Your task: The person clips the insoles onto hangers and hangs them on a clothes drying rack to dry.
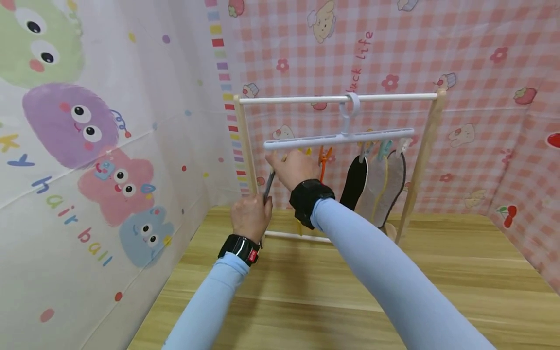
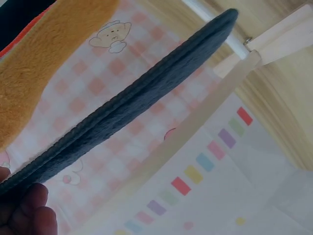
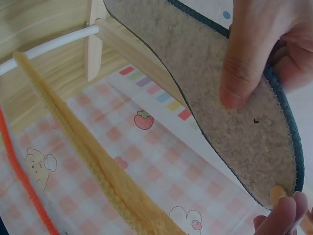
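Note:
A shoe insole (image 3: 210, 93), beige and fleecy with dark teal edging, stands nearly upright under the left end of a white clip hanger (image 1: 306, 142). My left hand (image 1: 250, 218) grips the insole by its side, thumb flat on the fleece in the right wrist view. Seen from the left wrist, the insole shows edge-on with its dark blue side. My right hand (image 1: 297, 170) is just below the hanger's end; its fingertips (image 3: 283, 215) pinch a yellowish clip (image 3: 278, 193) at the insole's tip. How firmly the clip sits on the insole cannot be seen.
A wooden rack with a white top bar (image 1: 293, 100) carries the hanger. Beside my hands hang a mustard insole (image 2: 44, 58) and an orange-edged one. Further right hang a black insole (image 1: 355, 182) and grey insoles (image 1: 385, 189) on clips. Patterned cloth walls surround the wooden table (image 1: 350, 301).

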Tool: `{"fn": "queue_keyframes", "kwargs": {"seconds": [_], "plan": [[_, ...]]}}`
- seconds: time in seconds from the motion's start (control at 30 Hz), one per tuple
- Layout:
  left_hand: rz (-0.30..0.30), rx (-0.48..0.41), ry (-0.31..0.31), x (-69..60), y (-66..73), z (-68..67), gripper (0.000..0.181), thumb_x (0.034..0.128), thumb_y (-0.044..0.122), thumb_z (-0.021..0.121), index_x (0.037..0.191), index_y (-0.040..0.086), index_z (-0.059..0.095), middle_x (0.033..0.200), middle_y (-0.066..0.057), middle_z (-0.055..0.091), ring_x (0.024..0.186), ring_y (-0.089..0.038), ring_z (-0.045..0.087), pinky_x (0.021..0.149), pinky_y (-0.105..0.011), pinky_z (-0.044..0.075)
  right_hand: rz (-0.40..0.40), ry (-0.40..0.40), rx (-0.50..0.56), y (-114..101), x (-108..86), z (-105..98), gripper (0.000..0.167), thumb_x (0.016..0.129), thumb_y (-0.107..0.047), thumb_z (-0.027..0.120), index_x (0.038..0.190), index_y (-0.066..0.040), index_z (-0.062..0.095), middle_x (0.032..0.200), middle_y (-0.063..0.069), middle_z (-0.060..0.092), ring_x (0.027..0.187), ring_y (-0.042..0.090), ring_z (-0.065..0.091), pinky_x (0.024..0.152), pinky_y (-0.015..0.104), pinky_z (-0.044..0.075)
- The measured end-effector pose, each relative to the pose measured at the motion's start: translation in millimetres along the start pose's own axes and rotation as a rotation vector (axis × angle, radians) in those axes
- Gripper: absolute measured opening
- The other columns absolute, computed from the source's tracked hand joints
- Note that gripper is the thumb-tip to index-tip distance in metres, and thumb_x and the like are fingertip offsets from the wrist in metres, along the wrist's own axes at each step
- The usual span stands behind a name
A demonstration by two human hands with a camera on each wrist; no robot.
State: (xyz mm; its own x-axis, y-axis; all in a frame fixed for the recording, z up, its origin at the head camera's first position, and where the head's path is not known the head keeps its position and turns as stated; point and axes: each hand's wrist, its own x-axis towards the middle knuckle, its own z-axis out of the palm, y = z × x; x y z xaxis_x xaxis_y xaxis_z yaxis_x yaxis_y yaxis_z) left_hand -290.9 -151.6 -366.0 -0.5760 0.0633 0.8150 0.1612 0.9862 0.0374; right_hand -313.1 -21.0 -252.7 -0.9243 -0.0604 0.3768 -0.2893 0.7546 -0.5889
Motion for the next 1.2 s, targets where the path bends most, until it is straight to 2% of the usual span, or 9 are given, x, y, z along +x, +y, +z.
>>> {"fn": "queue_keyframes", "kwargs": {"seconds": [0.27,0.5,0.63,0.7,0.77,0.87,0.93,1.03,1.2], "plan": [[0.008,0.012,-0.038,-13.5,-5.1,9.8,0.043,0.0906,0.036,0.072,0.061,0.007,0.060,0.049,-0.002,0.049,0.042,-0.020,0.049,0.040,-0.033,0.032,-0.066,-0.017,-0.037,9.9,-4.0,3.1,0.064,0.096,-0.063,0.048,0.056,-0.014,0.062,0.053,0.000,0.059,0.051,0.019,0.054,0.049,0.032,0.034],[0.052,0.050,-0.044,-26.1,-5.9,19.5,0.051,0.0907,0.051,0.068,0.065,0.007,0.068,0.049,-0.001,0.048,0.040,-0.017,0.049,0.038,-0.030,0.031,-0.029,-0.044,0.024,28.7,-14.7,1.4,0.069,0.093,-0.068,0.049,0.054,-0.013,0.065,0.049,0.000,0.053,0.046,0.018,0.046,0.044,0.029,0.030],[0.077,0.033,-0.019,-29.9,-6.3,23.3,0.050,0.0884,0.054,0.069,0.069,0.007,0.072,0.054,-0.004,0.056,0.041,-0.019,0.053,0.038,-0.031,0.035,-0.012,-0.057,0.073,44.4,-25.2,-1.9,0.070,0.091,-0.070,0.050,0.050,-0.013,0.056,0.046,-0.002,0.043,0.041,0.015,0.035,0.042,0.029,0.024],[0.084,0.022,-0.032,-30.8,-6.8,23.7,0.051,0.0886,0.055,0.068,0.074,0.006,0.074,0.058,-0.007,0.061,0.043,-0.021,0.055,0.038,-0.032,0.038,-0.010,-0.068,0.059,53.7,-30.8,-3.8,0.069,0.092,-0.070,0.049,0.052,-0.013,0.052,0.047,-0.002,0.038,0.042,0.015,0.033,0.043,0.029,0.023],[0.080,0.008,-0.073,-30.9,-6.9,22.8,0.053,0.0894,0.056,0.066,0.080,0.005,0.076,0.062,-0.008,0.063,0.045,-0.022,0.057,0.039,-0.033,0.040,-0.008,-0.067,0.017,63.3,-36.2,-6.4,0.066,0.092,-0.070,0.048,0.056,-0.015,0.055,0.049,-0.002,0.037,0.044,0.015,0.037,0.044,0.029,0.024],[0.049,-0.015,-0.184,-30.3,-7.5,19.6,0.057,0.0909,0.059,0.062,0.087,0.003,0.075,0.069,-0.010,0.064,0.051,-0.023,0.059,0.042,-0.034,0.044,-0.017,-0.066,-0.051,78.9,-45.2,-11.6,0.061,0.092,-0.070,0.048,0.069,-0.017,0.069,0.056,-0.001,0.052,0.052,0.017,0.050,0.047,0.031,0.033],[0.014,-0.041,-0.259,-30.7,-9.1,17.0,0.058,0.0903,0.059,0.063,0.092,0.002,0.074,0.073,-0.011,0.064,0.056,-0.024,0.061,0.045,-0.035,0.046,-0.024,-0.074,-0.077,90.1,-52.0,-14.6,0.059,0.092,-0.069,0.049,0.083,-0.019,0.077,0.067,0.001,0.064,0.058,0.018,0.057,0.049,0.033,0.039],[-0.026,-0.053,-0.346,-32.6,-12.3,13.5,0.059,0.0889,0.060,0.064,0.100,0.002,0.073,0.081,-0.012,0.064,0.065,-0.027,0.063,0.049,-0.037,0.049,-0.053,-0.105,-0.119,109.7,-63.2,-17.7,0.058,0.094,-0.066,0.050,0.099,-0.016,0.078,0.083,0.005,0.072,0.063,0.018,0.061,0.051,0.032,0.043],[-0.026,-0.038,-0.415,-37.9,-17.0,10.4,0.061,0.0857,0.062,0.067,0.101,0.003,0.072,0.076,-0.012,0.060,0.063,-0.026,0.059,0.050,-0.037,0.047,-0.164,-0.085,-0.234,150.7,-82.6,-16.7,0.046,0.095,-0.055,0.059,0.105,-0.014,0.076,0.073,0.002,0.069,0.058,0.017,0.059,0.049,0.034,0.041]]}}
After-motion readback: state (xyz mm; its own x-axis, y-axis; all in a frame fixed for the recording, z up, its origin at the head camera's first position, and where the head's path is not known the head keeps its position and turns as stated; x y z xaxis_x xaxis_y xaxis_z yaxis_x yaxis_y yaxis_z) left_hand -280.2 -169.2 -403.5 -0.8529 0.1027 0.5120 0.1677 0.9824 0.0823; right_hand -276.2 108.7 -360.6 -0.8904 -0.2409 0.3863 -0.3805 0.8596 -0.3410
